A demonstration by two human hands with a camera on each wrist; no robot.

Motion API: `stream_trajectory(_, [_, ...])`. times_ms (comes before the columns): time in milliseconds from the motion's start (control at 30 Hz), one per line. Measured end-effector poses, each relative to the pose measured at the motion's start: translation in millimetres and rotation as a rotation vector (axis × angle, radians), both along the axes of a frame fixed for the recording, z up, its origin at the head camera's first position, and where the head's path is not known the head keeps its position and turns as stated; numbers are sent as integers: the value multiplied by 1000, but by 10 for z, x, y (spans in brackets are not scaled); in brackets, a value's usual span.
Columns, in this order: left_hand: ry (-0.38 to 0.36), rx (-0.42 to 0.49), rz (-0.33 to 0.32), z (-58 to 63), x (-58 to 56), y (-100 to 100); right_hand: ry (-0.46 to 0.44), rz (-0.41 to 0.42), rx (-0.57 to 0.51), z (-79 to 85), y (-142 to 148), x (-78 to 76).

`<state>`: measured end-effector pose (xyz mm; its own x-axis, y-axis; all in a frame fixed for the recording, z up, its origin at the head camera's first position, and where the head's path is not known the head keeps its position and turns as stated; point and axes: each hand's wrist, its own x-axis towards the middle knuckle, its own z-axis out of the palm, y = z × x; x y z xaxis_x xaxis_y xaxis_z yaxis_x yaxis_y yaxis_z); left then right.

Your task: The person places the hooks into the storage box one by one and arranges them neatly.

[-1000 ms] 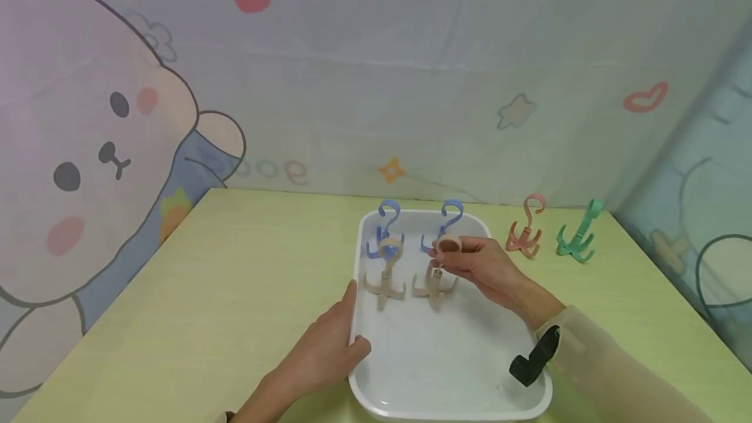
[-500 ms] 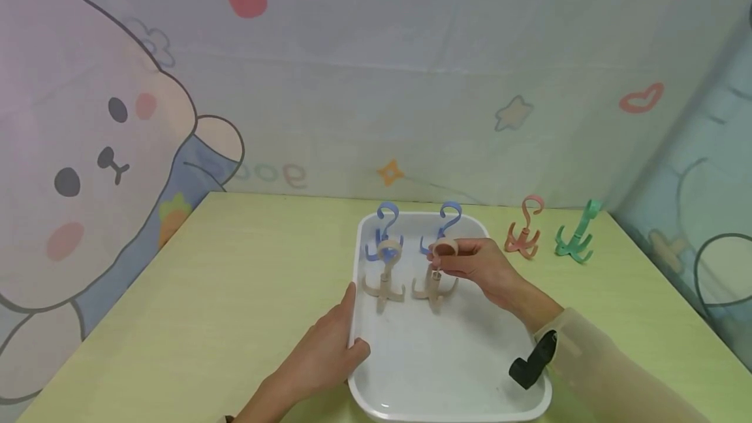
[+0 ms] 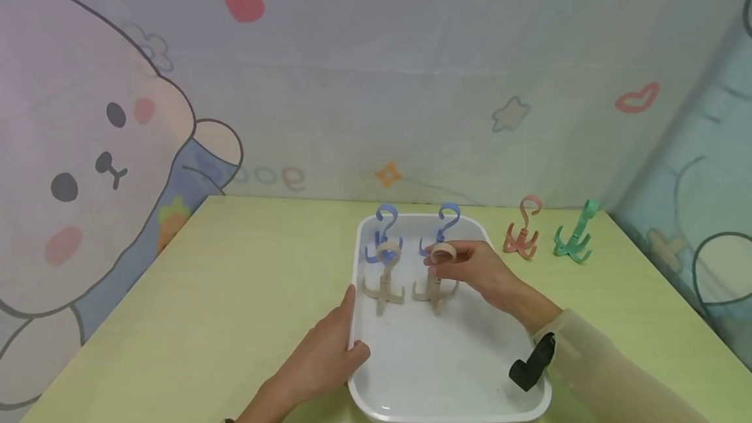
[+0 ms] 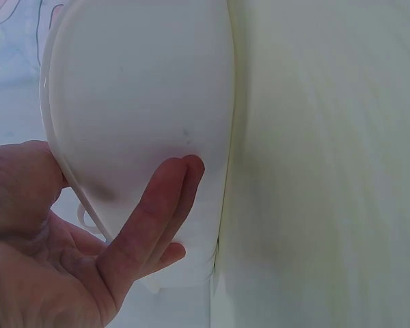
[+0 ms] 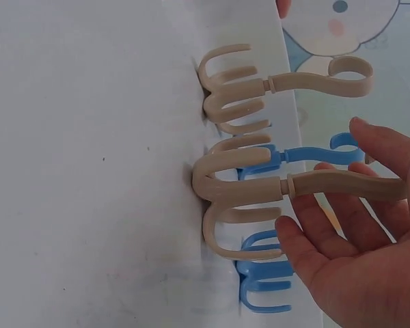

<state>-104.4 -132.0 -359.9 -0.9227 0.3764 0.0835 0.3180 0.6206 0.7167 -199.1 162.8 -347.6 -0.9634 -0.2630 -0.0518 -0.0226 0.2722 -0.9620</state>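
My left hand (image 3: 323, 354) holds the left side of a white plastic tray (image 3: 440, 364), thumb over the rim and fingers along the outer wall (image 4: 157, 89). Inside the tray, my right hand (image 3: 482, 273) surrounds the top of a beige four-pronged rotating hook (image 5: 242, 191). In the right wrist view, its thumb and fingers are spread, with a gap between the thumb and the stem. This hook stands upright on its prongs. A second beige hook (image 3: 384, 289) stands to its left. Two blue hooks (image 3: 384, 240) stand behind the beige pair, the right one partly hidden by my right hand.
On the pale yellow table (image 3: 235, 279), right of the tray, stand a red hook (image 3: 521, 243) and a green hook (image 3: 571, 245). A printed cloth backdrop (image 3: 352, 83) rises along the table's far edge. A black strap mount (image 3: 531, 364) sits on my right wrist above the tray.
The beige hook at my right hand has shifted slightly downward, and the fingers have loosened around its top. My left hand keeps its place on the tray. The camera view has tilted slightly.
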Motion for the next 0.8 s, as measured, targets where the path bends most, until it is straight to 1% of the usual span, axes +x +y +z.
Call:
stream_trajectory(200, [5, 3, 0, -17, -6, 4, -1, 6, 23, 92, -5, 9])
stream_trajectory(333, [16, -4, 3, -14, -13, 4, 22, 4, 32, 193, 14, 19])
stream_trajectory(533, [12, -13, 11, 6, -10, -5, 46, 14, 34, 355, 54, 47])
stream_trajectory(633, [15, -14, 13, 10, -13, -9, 54, 19, 40, 438, 99, 59])
stream_trajectory(800, [14, -21, 15, 8, -24, -6, 82, -8, 48, 558, 249, 63])
